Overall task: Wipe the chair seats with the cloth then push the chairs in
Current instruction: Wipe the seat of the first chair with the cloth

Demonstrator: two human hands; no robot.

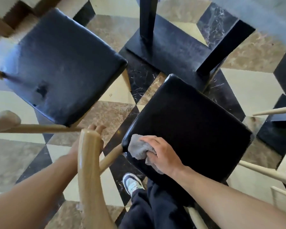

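Wiping is the step going on now. Nearest, the right hand (162, 154) presses a crumpled grey cloth (139, 148) onto the near left corner of the black padded chair seat (193, 126), with the fingers curled round the cloth and holding it. The left hand (91, 138) is just left of that, mostly hidden behind the pale wooden chair back post (87, 162). Some fingertips peek over the top of the post, so it seems to grip the post, but I cannot tell for sure. A grey and white shoe (132, 183) stands on the checked stone floor (116, 113) below.

To do this well, I think the hand should push the cloth flat and slide it in long rows from the near edge to the far edge, going over the corners too. Holding the chair steady with the other hand helps.

Farther away on the left is a second black padded seat (61, 63), which looks dusty and likely needs wiping too. Far in the middle stands the black table base (168, 45), where the chairs get pushed in later.
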